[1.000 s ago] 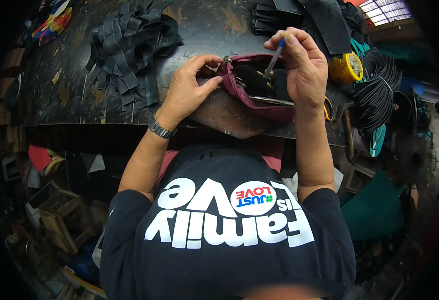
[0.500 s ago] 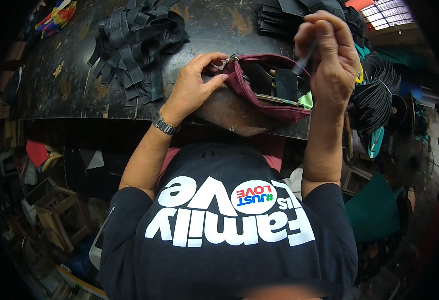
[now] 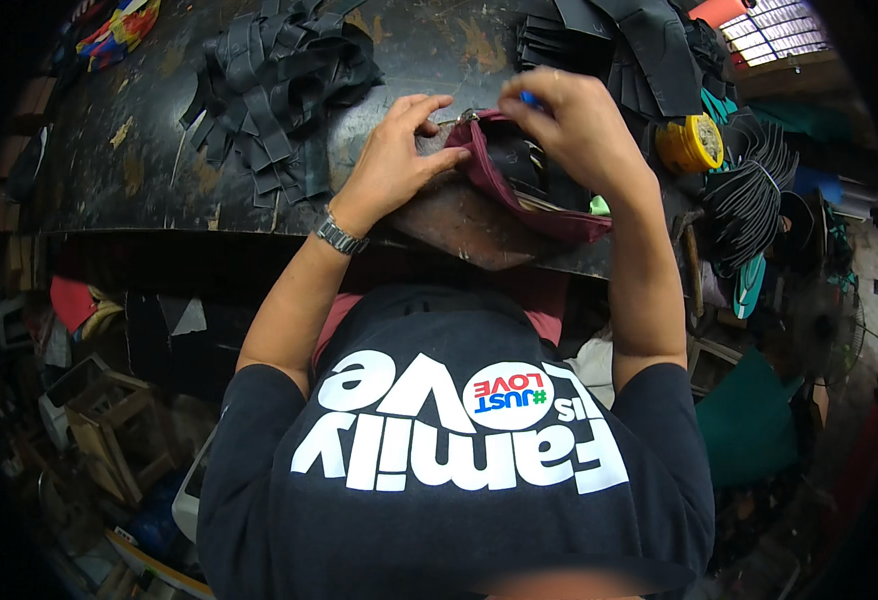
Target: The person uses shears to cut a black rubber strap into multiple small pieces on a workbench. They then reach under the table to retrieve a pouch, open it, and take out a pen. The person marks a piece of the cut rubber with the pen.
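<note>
A maroon zippered pouch (image 3: 519, 205) lies at the near edge of the dark table, its mouth gaping. Dark items and a bit of light green show inside; much of the inside is hidden under my right hand. My left hand (image 3: 399, 155), wearing a metal watch, is at the pouch's left end. Its thumb rests against the maroon edge, while the forefinger curves apart from it, near the zipper end. Above the pouch's far side, my right hand (image 3: 569, 125) has its fingers closed on a slim pen (image 3: 530, 98); only its blue end shows.
A heap of black strips (image 3: 279, 90) lies left on the table (image 3: 109, 190). At the far right are stacked black pieces (image 3: 649, 60), a yellow tub (image 3: 699, 145) and a bundle of dark strips (image 3: 754, 190). A wooden stool (image 3: 119, 430) stands below left.
My right hand has moved left and in over the pouch with the pen, uncovering the yellow tub. My left thumb stays at the pouch's end, with the forefinger lifted slightly.
</note>
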Tool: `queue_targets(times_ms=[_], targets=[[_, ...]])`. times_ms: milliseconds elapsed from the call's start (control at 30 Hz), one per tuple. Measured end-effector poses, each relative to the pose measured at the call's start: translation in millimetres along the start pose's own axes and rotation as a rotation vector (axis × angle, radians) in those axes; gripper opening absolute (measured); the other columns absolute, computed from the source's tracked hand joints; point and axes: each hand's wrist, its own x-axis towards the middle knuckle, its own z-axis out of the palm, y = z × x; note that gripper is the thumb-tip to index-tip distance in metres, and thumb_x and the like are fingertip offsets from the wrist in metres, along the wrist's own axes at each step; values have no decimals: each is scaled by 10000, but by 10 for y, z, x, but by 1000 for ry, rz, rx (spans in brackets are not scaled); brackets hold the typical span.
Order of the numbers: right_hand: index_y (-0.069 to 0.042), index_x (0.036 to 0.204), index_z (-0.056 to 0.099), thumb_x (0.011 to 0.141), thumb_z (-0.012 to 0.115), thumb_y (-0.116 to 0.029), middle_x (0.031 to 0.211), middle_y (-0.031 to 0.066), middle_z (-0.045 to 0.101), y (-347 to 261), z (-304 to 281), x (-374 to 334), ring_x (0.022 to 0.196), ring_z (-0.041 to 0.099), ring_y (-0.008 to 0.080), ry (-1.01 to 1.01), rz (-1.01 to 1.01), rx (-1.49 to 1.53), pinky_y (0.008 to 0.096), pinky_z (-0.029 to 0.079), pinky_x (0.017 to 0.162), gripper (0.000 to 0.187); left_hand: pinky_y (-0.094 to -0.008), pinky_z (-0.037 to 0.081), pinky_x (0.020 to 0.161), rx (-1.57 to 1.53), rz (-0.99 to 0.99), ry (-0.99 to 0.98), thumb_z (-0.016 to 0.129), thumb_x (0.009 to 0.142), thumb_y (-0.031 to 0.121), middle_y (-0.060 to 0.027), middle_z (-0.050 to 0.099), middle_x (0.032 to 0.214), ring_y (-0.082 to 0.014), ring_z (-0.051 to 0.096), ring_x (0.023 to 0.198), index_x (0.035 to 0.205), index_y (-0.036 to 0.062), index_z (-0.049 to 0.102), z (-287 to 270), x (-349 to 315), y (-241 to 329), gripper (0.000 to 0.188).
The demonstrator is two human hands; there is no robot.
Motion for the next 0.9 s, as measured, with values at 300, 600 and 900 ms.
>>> queue_targets(times_ms=[300, 600, 900], targets=[[-23, 919, 691, 736, 727, -237, 802, 200, 671, -117, 348, 396, 771, 660, 357, -94, 62, 87, 392, 518, 704, 283, -299, 485, 815, -156, -110, -26, 751, 778, 102, -96, 671, 1020, -156, 618, 910, 1221, 17, 579, 69, 97, 13, 484], [-56, 976, 641, 822, 672, -147, 836, 181, 659, -44, 26, 90, 822, 637, 366, -236, -258, 97, 414, 487, 708, 181, -282, 488, 689, 54, 116, 14, 699, 814, 101, -79, 671, 889, -181, 646, 769, 969, 38, 695, 59, 134, 105, 167], [-47, 859, 661, 837, 697, -405, 640, 110, 604, 572, -733, -845, 574, 588, 255, -312, 237, -41, 346, 464, 578, 360, -263, 473, 716, -119, 11, 107, 665, 820, 61, -74, 664, 883, -171, 619, 758, 961, 23, 693, -22, 101, -79, 148]])
